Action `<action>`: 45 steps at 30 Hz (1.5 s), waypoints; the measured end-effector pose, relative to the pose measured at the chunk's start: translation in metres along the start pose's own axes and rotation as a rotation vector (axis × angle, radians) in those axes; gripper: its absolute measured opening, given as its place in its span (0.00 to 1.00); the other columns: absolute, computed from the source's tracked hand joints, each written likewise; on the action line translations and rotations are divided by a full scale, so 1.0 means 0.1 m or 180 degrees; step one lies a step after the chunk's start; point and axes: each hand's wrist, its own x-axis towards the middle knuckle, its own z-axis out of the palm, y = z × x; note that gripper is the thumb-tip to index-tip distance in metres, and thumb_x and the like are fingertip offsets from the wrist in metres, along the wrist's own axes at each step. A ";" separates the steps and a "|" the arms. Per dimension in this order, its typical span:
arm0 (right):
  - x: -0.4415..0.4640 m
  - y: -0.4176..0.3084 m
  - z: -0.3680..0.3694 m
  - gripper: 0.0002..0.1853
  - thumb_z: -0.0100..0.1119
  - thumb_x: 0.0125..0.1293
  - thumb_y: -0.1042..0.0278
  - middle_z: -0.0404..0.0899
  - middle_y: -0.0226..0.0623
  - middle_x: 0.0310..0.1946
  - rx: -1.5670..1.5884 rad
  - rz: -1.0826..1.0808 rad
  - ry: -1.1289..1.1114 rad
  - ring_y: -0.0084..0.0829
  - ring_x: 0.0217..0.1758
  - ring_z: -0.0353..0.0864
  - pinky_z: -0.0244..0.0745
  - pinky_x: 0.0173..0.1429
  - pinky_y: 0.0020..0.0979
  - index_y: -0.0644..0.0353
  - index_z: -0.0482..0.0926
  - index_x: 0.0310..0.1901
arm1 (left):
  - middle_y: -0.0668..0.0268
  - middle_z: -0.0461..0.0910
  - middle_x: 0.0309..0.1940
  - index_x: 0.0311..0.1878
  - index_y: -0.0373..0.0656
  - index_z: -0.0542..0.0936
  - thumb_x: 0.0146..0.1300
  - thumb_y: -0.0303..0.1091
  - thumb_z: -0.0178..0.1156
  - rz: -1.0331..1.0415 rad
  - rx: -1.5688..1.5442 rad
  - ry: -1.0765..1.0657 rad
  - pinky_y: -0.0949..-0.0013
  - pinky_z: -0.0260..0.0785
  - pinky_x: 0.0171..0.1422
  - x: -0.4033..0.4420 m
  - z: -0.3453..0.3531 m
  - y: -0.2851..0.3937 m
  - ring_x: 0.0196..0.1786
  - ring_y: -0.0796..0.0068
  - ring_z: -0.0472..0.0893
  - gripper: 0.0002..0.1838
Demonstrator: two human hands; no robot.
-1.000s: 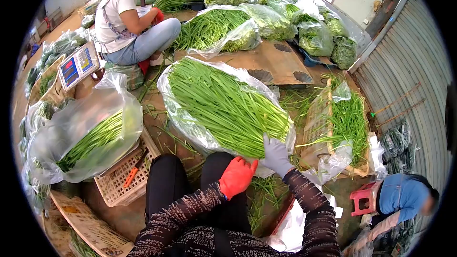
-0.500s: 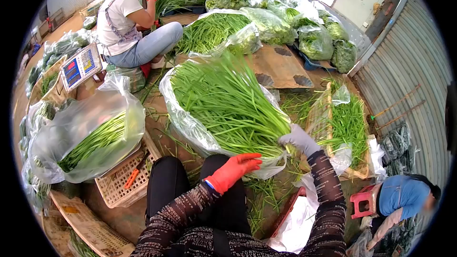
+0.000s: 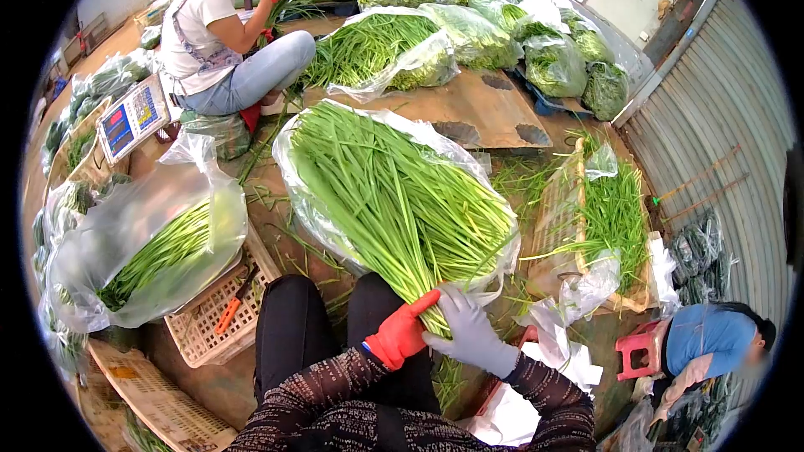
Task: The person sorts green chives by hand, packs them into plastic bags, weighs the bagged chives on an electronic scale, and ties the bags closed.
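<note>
A large heap of long green garlic chives (image 3: 377, 176) lies in an open clear plastic bag (image 3: 289, 159) before my knees. My left hand (image 3: 402, 335), in a red glove, is closed on the pale stem ends of a bunch of garlic chives (image 3: 410, 272). From the other side my right hand (image 3: 473, 331), in a grey glove, wraps the same stem ends, touching the left. The bunch's leaves stretch away over the heap. Loose chive scraps (image 3: 452, 377) lie on the floor below my hands.
At left, a bag of chives (image 3: 159, 255) sits above a crate (image 3: 218, 335) holding an orange-handled knife (image 3: 230, 314). A digital scale (image 3: 132, 121) stands behind. A chive-filled crate (image 3: 611, 226) is at right. One co-worker (image 3: 226, 42) sits at upper left, another (image 3: 712, 339) at lower right.
My right hand has come from the heap's right edge down and left to meet my left hand. The bunch now points toward me, its stem ends in both hands.
</note>
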 end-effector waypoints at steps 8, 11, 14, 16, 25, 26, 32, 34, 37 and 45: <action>0.10 0.25 0.09 0.17 0.52 0.65 0.71 0.80 0.33 0.31 0.2802 0.1282 0.1308 0.19 0.30 0.77 0.70 0.31 0.21 0.66 0.70 0.54 | 0.62 0.77 0.49 0.62 0.44 0.67 0.65 0.38 0.54 0.0293 0.0360 -0.0144 0.57 0.68 0.59 -0.12 -0.02 0.00 0.49 0.65 0.78 0.23; 0.33 0.28 -0.10 0.21 0.54 0.64 0.64 0.79 0.37 0.25 0.2551 0.1588 0.0862 0.25 0.28 0.78 0.71 0.32 0.27 0.66 0.69 0.55 | 0.59 0.78 0.46 0.60 0.42 0.69 0.64 0.40 0.55 0.0227 0.0247 -0.0137 0.57 0.69 0.58 -0.11 0.01 0.02 0.47 0.63 0.78 0.23; 0.42 0.38 0.08 0.21 0.54 0.64 0.53 0.78 0.44 0.23 0.0831 0.0713 0.0314 0.36 0.26 0.78 0.71 0.32 0.34 0.63 0.73 0.49 | 0.57 0.79 0.45 0.57 0.39 0.71 0.64 0.41 0.54 -0.0149 0.0072 -0.0247 0.56 0.69 0.58 -0.07 -0.17 0.04 0.47 0.60 0.78 0.22; 0.42 0.37 0.15 0.22 0.53 0.61 0.46 0.76 0.48 0.22 0.0378 0.1269 -0.0073 0.46 0.27 0.77 0.70 0.33 0.40 0.60 0.77 0.40 | 0.54 0.79 0.44 0.54 0.37 0.72 0.64 0.43 0.54 -0.0068 0.0115 -0.0239 0.55 0.68 0.59 -0.07 -0.19 0.03 0.48 0.58 0.78 0.22; -0.41 -0.05 0.10 0.17 0.51 0.64 0.54 0.73 0.41 0.17 -0.0050 0.0642 0.0469 0.45 0.21 0.76 0.67 0.24 0.43 0.56 0.71 0.22 | 0.64 0.77 0.47 0.63 0.47 0.67 0.63 0.37 0.56 0.0335 0.0534 -0.0203 0.64 0.70 0.53 -0.13 0.13 0.04 0.47 0.68 0.78 0.24; -0.52 -0.06 0.12 0.16 0.52 0.63 0.55 0.72 0.41 0.16 0.0142 0.0771 0.0177 0.46 0.21 0.75 0.68 0.26 0.44 0.56 0.71 0.23 | 0.64 0.77 0.47 0.63 0.47 0.67 0.63 0.37 0.56 0.0325 0.0523 -0.0207 0.64 0.70 0.53 -0.13 0.11 0.04 0.47 0.68 0.78 0.24; -1.31 0.34 0.53 0.12 0.56 0.59 0.55 0.77 0.45 0.33 -0.0087 0.1172 -0.1531 0.45 0.35 0.78 0.73 0.37 0.43 0.56 0.77 0.35 | 0.65 0.77 0.36 0.62 0.40 0.67 0.60 0.36 0.59 0.0251 0.0616 -0.0216 0.63 0.71 0.53 -0.12 0.03 0.01 0.42 0.68 0.78 0.27; -1.28 0.41 0.43 0.13 0.55 0.59 0.55 0.76 0.45 0.38 -0.0297 0.1140 -0.1795 0.46 0.39 0.78 0.74 0.41 0.44 0.56 0.77 0.37 | 0.65 0.76 0.33 0.60 0.36 0.67 0.59 0.36 0.59 0.0365 0.0692 -0.0126 0.62 0.72 0.53 -0.18 0.13 0.02 0.41 0.68 0.78 0.27; -1.08 0.45 0.28 0.20 0.55 0.59 0.58 0.74 0.45 0.49 -0.0015 0.1544 -0.0830 0.48 0.47 0.77 0.74 0.46 0.42 0.53 0.75 0.52 | 0.65 0.76 0.33 0.59 0.36 0.68 0.59 0.36 0.59 0.0450 0.0675 -0.0107 0.62 0.73 0.50 -0.23 0.18 0.06 0.38 0.68 0.78 0.26; -0.59 -0.31 0.16 0.17 0.53 0.66 0.59 0.77 0.33 0.26 0.3933 0.1996 -0.0461 0.20 0.29 0.77 0.68 0.33 0.22 0.64 0.75 0.47 | 0.60 0.78 0.38 0.59 0.38 0.68 0.62 0.36 0.57 0.0468 0.0608 -0.0264 0.63 0.73 0.52 -0.22 0.15 0.20 0.41 0.67 0.79 0.24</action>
